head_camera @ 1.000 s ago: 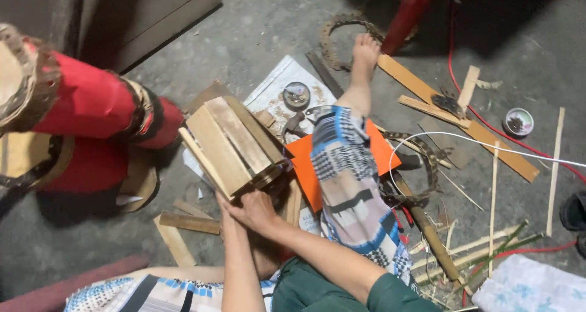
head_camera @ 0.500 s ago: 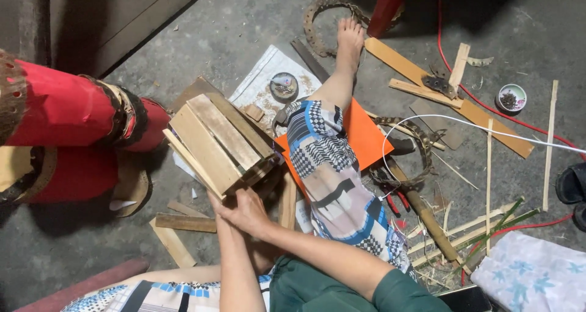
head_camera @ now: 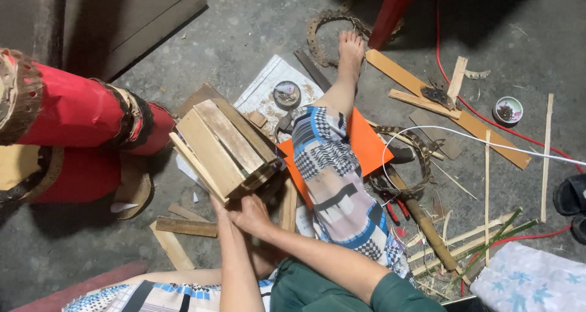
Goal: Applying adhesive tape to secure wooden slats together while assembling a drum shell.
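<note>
A small crate of pale wooden slats (head_camera: pixel 223 150) is tilted on the floor beside my outstretched leg in patterned trousers (head_camera: pixel 336 172). My left hand (head_camera: pixel 221 207) grips the crate's lower edge from beneath, mostly hidden by it. My right hand (head_camera: pixel 253 217) lies just beside it, back up, with its fingers curled against the same lower corner. Loose wooden offcuts (head_camera: pixel 183 226) lie under and around the crate.
Two red drum-like cylinders (head_camera: pixel 73 114) lie at the left. An orange sheet (head_camera: pixel 366 144), a round tin (head_camera: pixel 287 94), a small bowl (head_camera: pixel 508 109), planks (head_camera: pixel 427 104), bamboo strips (head_camera: pixel 476 233), red-handled pliers (head_camera: pixel 397 211) and white and red cables surround my leg.
The crate has shifted slightly left and down against my leg. Both hands stay at its lower edge. The view has drifted a little.
</note>
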